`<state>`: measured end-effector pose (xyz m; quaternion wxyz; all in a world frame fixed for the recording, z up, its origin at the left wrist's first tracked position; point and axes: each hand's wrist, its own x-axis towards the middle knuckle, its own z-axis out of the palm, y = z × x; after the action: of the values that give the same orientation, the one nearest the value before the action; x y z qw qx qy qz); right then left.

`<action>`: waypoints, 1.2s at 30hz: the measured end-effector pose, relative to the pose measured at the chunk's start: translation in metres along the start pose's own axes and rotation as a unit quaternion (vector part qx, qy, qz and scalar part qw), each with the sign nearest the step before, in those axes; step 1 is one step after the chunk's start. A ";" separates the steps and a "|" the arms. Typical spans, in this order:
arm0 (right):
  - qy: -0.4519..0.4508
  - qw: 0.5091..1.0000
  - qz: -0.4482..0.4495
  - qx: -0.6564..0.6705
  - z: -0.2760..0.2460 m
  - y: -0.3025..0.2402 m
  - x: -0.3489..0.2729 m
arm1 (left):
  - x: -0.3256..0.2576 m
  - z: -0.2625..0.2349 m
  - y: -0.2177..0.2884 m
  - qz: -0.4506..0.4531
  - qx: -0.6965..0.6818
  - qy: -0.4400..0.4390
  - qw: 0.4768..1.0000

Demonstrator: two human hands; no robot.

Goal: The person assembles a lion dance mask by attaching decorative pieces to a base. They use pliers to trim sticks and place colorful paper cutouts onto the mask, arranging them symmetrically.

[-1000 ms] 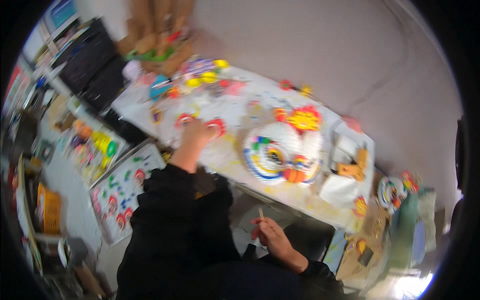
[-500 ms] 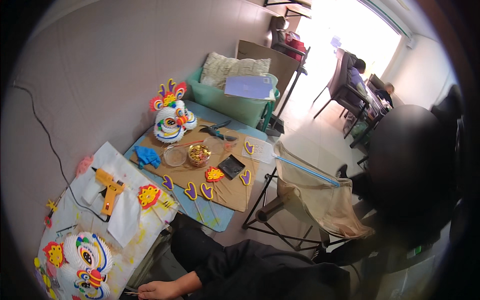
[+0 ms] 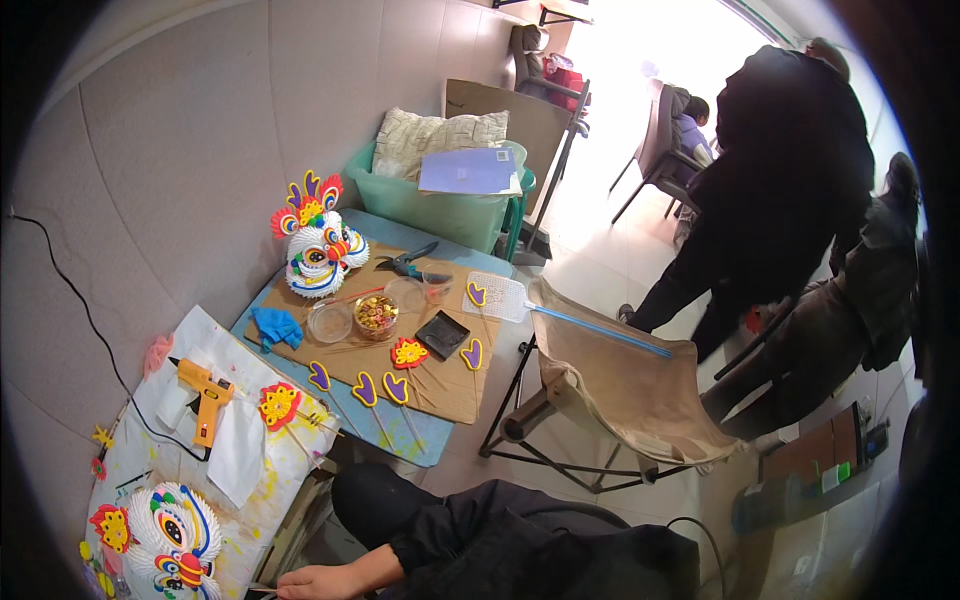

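At the lower edge my right hand (image 3: 322, 582) is closed, with a thin wooden stick (image 3: 262, 588) poking out past its fingers. It is beside the near table's edge, and its fingertips are partly cut off. My left hand is out of the picture. Left of the hand, a white lion-head figure (image 3: 178, 535) with coloured trim lies on the paint-stained table (image 3: 262, 515). A red and yellow flame-shaped piece (image 3: 280, 406) on sticks and an orange glue gun (image 3: 207, 400) lie farther up that table.
A blue table (image 3: 425, 450) holds another lion head (image 3: 325, 258), purple and yellow pieces on sticks (image 3: 366, 389), a cup of gold bits (image 3: 376, 315) and pruning shears (image 3: 408, 262). A folding stool (image 3: 620, 385) carries a fly swatter (image 3: 500, 297). A person in black (image 3: 785, 160) stands beyond.
The person in black, low and blurred beside the stool before, now stands farther up at the right. The view has shifted slightly. My right hand stays in nearly the same place.
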<state>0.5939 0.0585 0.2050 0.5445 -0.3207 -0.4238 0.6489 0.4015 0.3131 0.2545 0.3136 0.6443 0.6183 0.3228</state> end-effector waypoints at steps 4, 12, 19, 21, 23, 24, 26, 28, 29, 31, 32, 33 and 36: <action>0.002 1.000 -0.007 -0.015 0.000 0.006 0.000 | -0.014 0.000 0.009 -0.004 -0.139 -0.005 0.990; -0.012 0.997 -0.057 0.046 0.021 -0.014 -0.005 | -0.053 -0.017 0.028 -0.001 -0.380 -0.025 0.924; 0.034 0.999 0.029 0.011 0.033 -0.055 -0.034 | -0.149 -0.057 0.026 0.012 -0.596 -0.073 0.800; 0.033 0.997 0.046 -0.044 0.039 -0.066 -0.032 | -0.170 -0.037 0.039 -0.036 -0.636 -0.147 0.757; 0.035 0.995 0.032 -0.084 0.053 -0.071 -0.026 | -0.187 -0.026 0.057 -0.100 -0.626 -0.145 0.759; 0.018 0.994 0.007 -0.106 0.061 -0.075 -0.023 | -0.191 -0.027 0.064 -0.103 -0.642 -0.154 0.744; 0.003 0.991 0.008 -0.135 0.055 -0.088 -0.022 | -0.195 -0.018 0.086 -0.142 -0.618 -0.173 0.753; 0.008 0.988 0.025 -0.155 0.054 -0.091 -0.022 | -0.196 -0.019 0.097 -0.156 -0.614 -0.193 0.750; 0.009 0.987 0.024 -0.157 0.055 -0.091 -0.022 | -0.196 -0.019 0.101 -0.155 -0.611 -0.186 0.754; 0.012 0.986 0.034 -0.165 0.055 -0.089 -0.023 | -0.196 -0.017 0.105 -0.166 -0.594 -0.173 0.768; 0.014 0.986 0.025 -0.163 0.055 -0.088 -0.023 | -0.197 -0.016 0.105 -0.153 -0.598 -0.167 0.769; 0.016 0.986 0.028 -0.164 0.055 -0.088 -0.023 | -0.197 -0.015 0.104 -0.144 -0.598 -0.167 0.771; 0.021 0.988 0.027 -0.151 0.054 -0.087 -0.023 | -0.198 -0.013 0.104 -0.142 -0.586 -0.162 0.781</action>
<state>0.5892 0.0297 0.3056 0.4807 -0.4245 -0.4967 0.5849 0.4477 0.1115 0.3399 0.7687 0.2836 0.3344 0.4657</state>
